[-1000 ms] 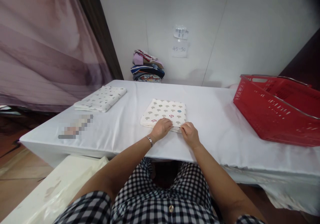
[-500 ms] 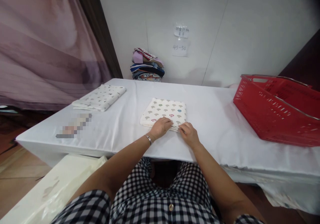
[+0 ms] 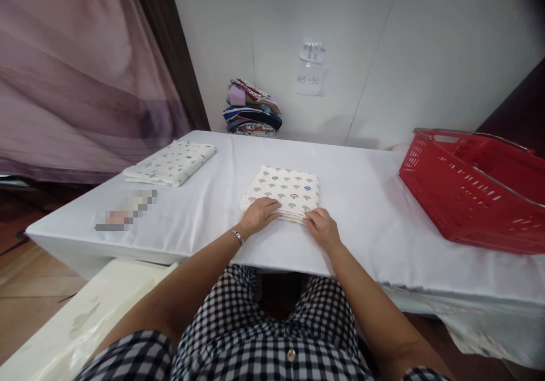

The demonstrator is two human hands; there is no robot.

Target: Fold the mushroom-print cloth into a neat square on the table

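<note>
The person wears a black-and-white checked garment (image 3: 272,335) with a small button (image 3: 291,355) and a silver wristwatch (image 3: 237,235).

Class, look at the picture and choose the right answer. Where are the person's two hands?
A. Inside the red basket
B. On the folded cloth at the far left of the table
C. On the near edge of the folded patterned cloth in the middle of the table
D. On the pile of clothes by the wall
C: the left hand and right hand both rest on the near edge of the folded patterned cloth, mid-table.
</note>
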